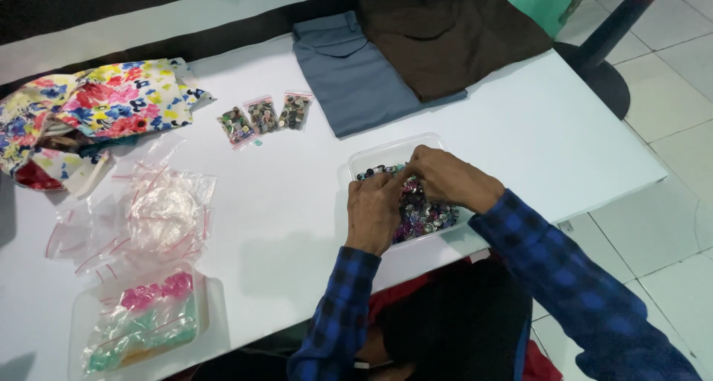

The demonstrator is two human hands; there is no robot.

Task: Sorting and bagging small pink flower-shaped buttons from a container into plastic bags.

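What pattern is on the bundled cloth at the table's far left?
Cloth: bright multicoloured floral print on pale ground; head view.

On a white table [282, 225], a clear plastic tub of mixed buttons [427, 212] sits right; three small button-filled bags [264, 116] behind it, folded grey and brown trousers [386, 62] beyond; empty zip bags [148, 214] left.
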